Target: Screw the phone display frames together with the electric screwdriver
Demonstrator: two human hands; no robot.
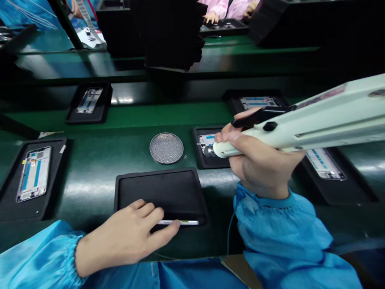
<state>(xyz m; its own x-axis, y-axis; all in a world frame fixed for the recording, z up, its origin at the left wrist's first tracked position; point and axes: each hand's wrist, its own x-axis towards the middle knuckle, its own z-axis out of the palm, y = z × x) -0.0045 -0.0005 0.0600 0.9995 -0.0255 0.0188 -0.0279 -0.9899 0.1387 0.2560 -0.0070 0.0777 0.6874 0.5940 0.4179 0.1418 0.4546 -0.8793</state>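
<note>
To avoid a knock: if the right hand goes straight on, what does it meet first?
Probably the blue-and-white phone frame in the black rectangular tray, right at the metal nozzle of the pale green tool in the right hand; depth is unclear.

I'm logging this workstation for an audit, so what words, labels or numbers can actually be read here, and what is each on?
"04", faint and uncertain: a small mark on the green bench, beside the round mesh tray.
Label on the pale green handheld tool: too blurred to read.
Blue stickers on the phone frame: too small to read.
</note>
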